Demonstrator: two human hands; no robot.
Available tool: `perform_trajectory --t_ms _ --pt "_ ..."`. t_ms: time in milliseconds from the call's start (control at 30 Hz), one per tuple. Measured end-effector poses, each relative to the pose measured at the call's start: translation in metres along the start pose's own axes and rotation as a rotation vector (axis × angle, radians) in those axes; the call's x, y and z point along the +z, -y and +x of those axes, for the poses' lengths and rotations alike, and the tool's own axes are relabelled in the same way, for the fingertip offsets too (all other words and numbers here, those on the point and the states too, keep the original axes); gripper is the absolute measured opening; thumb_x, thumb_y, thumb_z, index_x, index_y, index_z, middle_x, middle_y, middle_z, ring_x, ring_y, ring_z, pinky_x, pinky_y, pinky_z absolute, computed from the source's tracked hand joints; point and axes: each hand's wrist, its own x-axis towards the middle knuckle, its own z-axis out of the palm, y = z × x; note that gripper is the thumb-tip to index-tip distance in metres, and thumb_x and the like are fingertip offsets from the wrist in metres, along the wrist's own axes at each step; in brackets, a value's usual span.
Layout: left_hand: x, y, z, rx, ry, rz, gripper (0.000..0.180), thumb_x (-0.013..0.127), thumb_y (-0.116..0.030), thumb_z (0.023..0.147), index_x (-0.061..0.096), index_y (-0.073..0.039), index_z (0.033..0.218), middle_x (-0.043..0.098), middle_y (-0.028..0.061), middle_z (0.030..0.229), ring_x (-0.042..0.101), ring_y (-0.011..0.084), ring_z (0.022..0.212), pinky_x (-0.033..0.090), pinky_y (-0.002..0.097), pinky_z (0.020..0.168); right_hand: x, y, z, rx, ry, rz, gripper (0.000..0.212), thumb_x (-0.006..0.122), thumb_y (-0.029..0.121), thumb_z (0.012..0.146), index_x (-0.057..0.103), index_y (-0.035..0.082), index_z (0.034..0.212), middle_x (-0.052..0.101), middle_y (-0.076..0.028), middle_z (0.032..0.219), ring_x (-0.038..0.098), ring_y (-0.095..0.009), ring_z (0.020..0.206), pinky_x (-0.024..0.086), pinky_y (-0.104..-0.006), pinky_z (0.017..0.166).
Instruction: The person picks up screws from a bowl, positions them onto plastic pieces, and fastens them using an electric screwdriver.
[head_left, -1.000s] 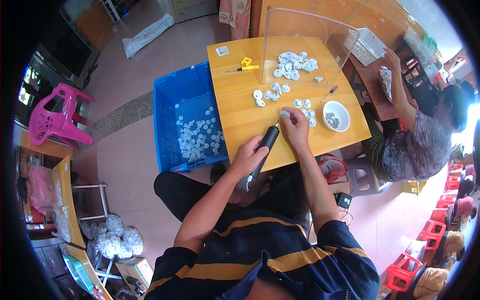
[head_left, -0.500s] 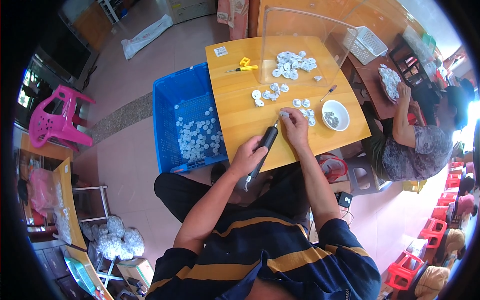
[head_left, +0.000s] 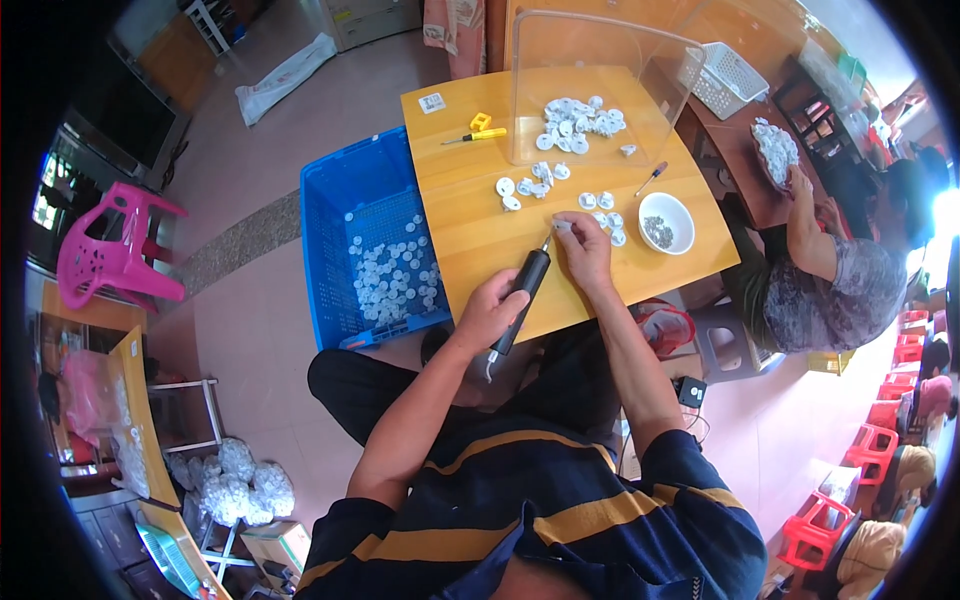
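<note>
My left hand (head_left: 491, 311) is wrapped round a black electric screwdriver (head_left: 523, 300), whose tip points up and right. A pale cord leaves its lower end. My right hand (head_left: 586, 252) pinches a small white plastic part (head_left: 562, 226) at the screwdriver's tip; the fingers partly cover it. Just beyond lie a few white round parts (head_left: 539, 190), and to the right a small group of similar white parts (head_left: 617, 237). A white bowl (head_left: 683, 216) holding small metal pieces (head_left: 658, 233) stands right of my right hand.
A clear plastic bin (head_left: 512, 100) lies around a heap of white parts (head_left: 566, 138). Two screwdrivers, one yellow (head_left: 482, 135), one dark-handled (head_left: 654, 174), rest on the wooden table (head_left: 450, 200). A blue crate (head_left: 312, 250) of white discs stands left. Another person (head_left: 835, 295) sits at the right.
The whole view has shifted slightly, with the table appearing a little further left. My hands keep the same grip on the electric screwdriver and the white part.
</note>
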Motion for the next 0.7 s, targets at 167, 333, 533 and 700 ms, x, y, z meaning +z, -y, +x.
perform_trajectory --t_ms 167,333,533,700 --pt "0.0009 -0.0045 -0.0019 -0.003 -0.008 0.001 0.035 0.058 -0.015 0.096 0.056 0.0 0.127 0.062 0.0046 0.09 0.059 0.0106 0.071 0.054 0.0275 0.063 -0.0013 0.0068 -0.0005 -0.022 0.009 -0.064 0.016 0.072 0.002 0.089 0.073 0.005 0.105 0.067 -0.004 0.097 0.058 -0.011 0.074 0.05 -0.0255 0.069" --pt "0.0014 -0.0069 -0.0018 -0.022 -0.013 -0.014 0.033 0.057 -0.014 0.096 0.056 0.0 0.126 0.062 0.0048 0.091 0.059 0.0106 0.071 0.054 0.0271 0.064 0.0006 0.0072 -0.0001 -0.017 0.001 -0.014 0.017 0.072 0.002 0.088 0.072 0.005 0.105 0.066 -0.004 0.096 0.057 -0.011 0.072 0.05 -0.0254 0.068" --pt "0.0005 -0.0075 -0.0021 -0.031 0.012 -0.01 0.033 0.057 -0.014 0.096 0.056 0.0 0.125 0.062 0.0049 0.09 0.059 0.0109 0.072 0.054 0.0273 0.064 -0.0016 0.0039 0.0004 -0.013 0.012 -0.036 0.019 0.073 0.002 0.088 0.073 0.006 0.106 0.066 -0.005 0.096 0.057 -0.011 0.072 0.05 -0.0255 0.068" --pt "0.0013 -0.0087 -0.0028 -0.026 -0.003 0.001 0.032 0.058 -0.014 0.096 0.056 0.0 0.125 0.062 0.0047 0.09 0.059 0.0113 0.071 0.054 0.0277 0.064 -0.0023 0.0041 0.0004 -0.024 0.018 -0.05 0.019 0.073 0.001 0.087 0.074 0.006 0.106 0.066 -0.004 0.095 0.056 -0.011 0.071 0.049 -0.0256 0.068"
